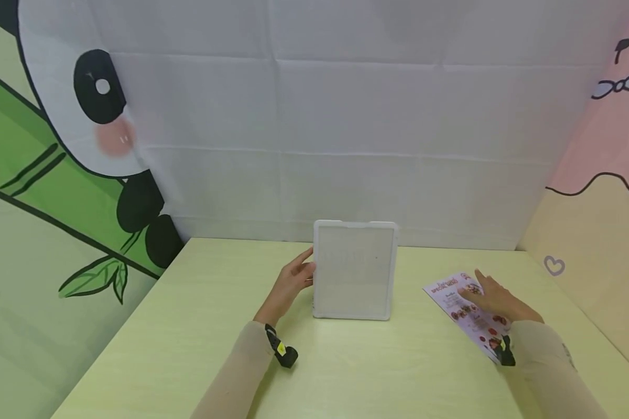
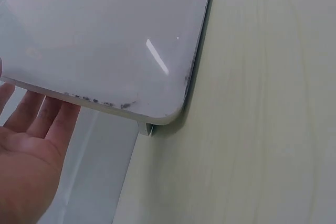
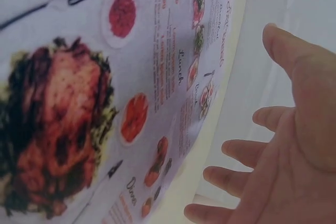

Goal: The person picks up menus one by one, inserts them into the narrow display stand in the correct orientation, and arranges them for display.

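Observation:
A white framed panel [image 1: 354, 270] stands upright at the middle of the pale table [image 1: 188, 326]. My left hand [image 1: 305, 271] touches the panel's left edge. In the left wrist view its straight fingers [image 2: 39, 111] lie along the edge of the glossy white panel [image 2: 105, 40], which has a small foot [image 2: 144, 128] at the corner. A printed food menu leaflet [image 1: 466, 311] lies flat to the right. My right hand [image 1: 484, 294] is spread over it with relaxed fingers. Seen from the right wrist, the hand [image 3: 262, 119] hovers by the leaflet [image 3: 105, 103], holding nothing.
A white cloth backdrop [image 1: 346, 128] hangs right behind the panel. A panda and bamboo print wall [image 1: 57, 174] closes the left side and a pink and cream wall [image 1: 603, 192] the right. Bare tabletop [image 2: 262, 129] runs in front of the panel.

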`<action>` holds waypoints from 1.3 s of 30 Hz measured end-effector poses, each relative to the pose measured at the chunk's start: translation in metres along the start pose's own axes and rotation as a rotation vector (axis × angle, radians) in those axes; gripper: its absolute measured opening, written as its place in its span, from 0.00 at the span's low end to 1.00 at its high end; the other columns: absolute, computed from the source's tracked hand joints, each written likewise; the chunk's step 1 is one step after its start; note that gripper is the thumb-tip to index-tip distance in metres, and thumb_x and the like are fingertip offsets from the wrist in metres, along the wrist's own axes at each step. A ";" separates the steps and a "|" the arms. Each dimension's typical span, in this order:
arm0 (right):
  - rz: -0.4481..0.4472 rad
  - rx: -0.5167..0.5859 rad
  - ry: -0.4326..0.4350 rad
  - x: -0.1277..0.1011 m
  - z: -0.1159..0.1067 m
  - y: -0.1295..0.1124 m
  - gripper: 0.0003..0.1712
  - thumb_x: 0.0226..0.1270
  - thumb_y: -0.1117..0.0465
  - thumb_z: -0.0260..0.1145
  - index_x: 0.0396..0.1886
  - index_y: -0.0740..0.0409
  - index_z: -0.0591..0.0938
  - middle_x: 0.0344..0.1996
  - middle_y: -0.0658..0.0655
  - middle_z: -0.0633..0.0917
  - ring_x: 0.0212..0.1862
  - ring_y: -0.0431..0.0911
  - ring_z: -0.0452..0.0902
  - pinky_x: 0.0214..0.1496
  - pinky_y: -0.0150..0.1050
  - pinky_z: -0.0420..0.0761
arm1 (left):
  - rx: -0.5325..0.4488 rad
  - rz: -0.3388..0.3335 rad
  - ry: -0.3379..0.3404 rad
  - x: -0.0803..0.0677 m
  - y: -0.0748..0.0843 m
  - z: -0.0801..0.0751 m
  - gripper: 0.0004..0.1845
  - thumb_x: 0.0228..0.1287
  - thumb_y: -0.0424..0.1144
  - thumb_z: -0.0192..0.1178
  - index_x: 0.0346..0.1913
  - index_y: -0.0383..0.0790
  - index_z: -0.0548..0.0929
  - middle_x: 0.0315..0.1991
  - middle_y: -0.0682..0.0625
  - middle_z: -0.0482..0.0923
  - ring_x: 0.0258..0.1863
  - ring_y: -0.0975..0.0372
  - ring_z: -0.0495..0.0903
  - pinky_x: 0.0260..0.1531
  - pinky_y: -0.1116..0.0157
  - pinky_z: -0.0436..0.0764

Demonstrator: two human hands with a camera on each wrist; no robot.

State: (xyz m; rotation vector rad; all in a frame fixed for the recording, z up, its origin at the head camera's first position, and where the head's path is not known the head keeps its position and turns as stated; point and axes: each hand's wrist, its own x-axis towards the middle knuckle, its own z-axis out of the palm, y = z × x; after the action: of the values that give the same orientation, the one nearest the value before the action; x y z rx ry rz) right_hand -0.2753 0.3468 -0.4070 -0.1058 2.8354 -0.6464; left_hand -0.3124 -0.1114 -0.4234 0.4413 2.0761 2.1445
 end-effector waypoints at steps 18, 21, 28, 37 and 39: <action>-0.021 -0.042 0.033 0.007 0.006 0.010 0.54 0.72 0.40 0.51 0.68 0.85 0.43 0.63 0.91 0.45 0.62 0.86 0.43 0.59 0.77 0.56 | 0.045 0.012 0.087 0.006 -0.003 0.007 0.30 0.66 0.44 0.60 0.70 0.46 0.68 0.54 0.37 0.80 0.44 0.61 0.82 0.42 0.61 0.85; -0.046 -0.041 0.058 0.010 0.012 0.017 0.53 0.72 0.41 0.52 0.68 0.85 0.43 0.64 0.91 0.45 0.62 0.86 0.41 0.60 0.78 0.51 | 0.045 0.016 0.083 0.007 -0.003 0.008 0.30 0.66 0.44 0.60 0.70 0.46 0.68 0.53 0.37 0.80 0.44 0.60 0.82 0.42 0.61 0.85; -0.013 -0.021 0.023 0.013 0.019 0.024 0.54 0.72 0.40 0.52 0.70 0.81 0.42 0.65 0.89 0.41 0.63 0.86 0.35 0.57 0.83 0.45 | 0.059 0.004 0.096 0.007 -0.004 0.010 0.31 0.64 0.46 0.60 0.70 0.46 0.68 0.52 0.38 0.80 0.44 0.61 0.82 0.43 0.60 0.85; 0.011 -0.015 0.000 0.012 0.020 0.024 0.53 0.72 0.42 0.53 0.71 0.79 0.42 0.66 0.87 0.41 0.65 0.83 0.35 0.61 0.79 0.44 | 0.091 0.027 0.096 0.007 -0.006 0.010 0.31 0.65 0.46 0.59 0.71 0.46 0.67 0.54 0.37 0.80 0.46 0.57 0.83 0.44 0.58 0.85; -0.001 -0.020 0.005 0.012 0.020 0.024 0.52 0.72 0.43 0.54 0.71 0.80 0.42 0.66 0.87 0.43 0.65 0.83 0.36 0.62 0.78 0.46 | 0.088 0.028 0.096 0.008 -0.005 0.010 0.31 0.66 0.45 0.59 0.70 0.46 0.67 0.54 0.37 0.80 0.46 0.56 0.83 0.44 0.58 0.85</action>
State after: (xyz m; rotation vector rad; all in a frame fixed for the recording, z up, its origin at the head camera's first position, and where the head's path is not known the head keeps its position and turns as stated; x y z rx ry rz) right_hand -0.2829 0.3584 -0.4371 -0.1088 2.8470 -0.6191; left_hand -0.3174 -0.0992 -0.4277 0.3854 2.2352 2.1367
